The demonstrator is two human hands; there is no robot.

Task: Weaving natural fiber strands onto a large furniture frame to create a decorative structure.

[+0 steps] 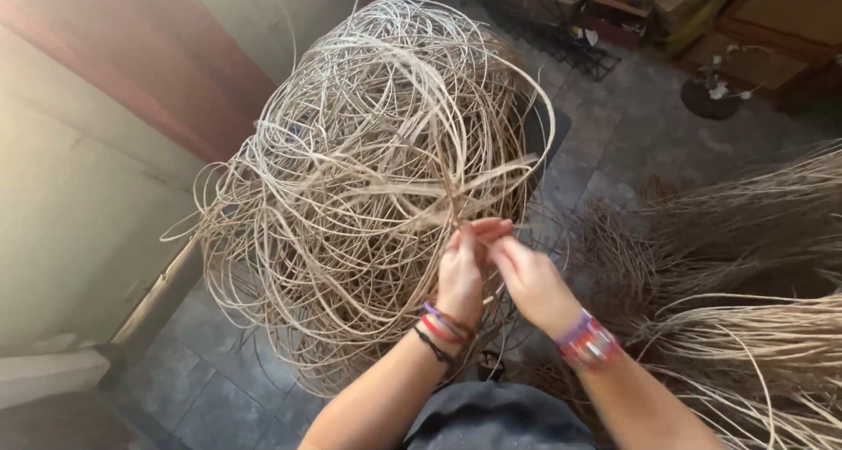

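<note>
The left hand [462, 270] and the right hand [526, 279] meet at the lower right edge of a big tangled coil of rattan strands [368, 178]. The fingers of both are curled and pinched closed on a few thin strands pulled from the tangle. The coil is pale tan, a loose, rounded mass of looping flat strips, with stray ends sticking out. It stands in front of the person over a grey tiled floor [614, 143]. Bundles of straighter fibre [754, 266] lie to the right.
</note>
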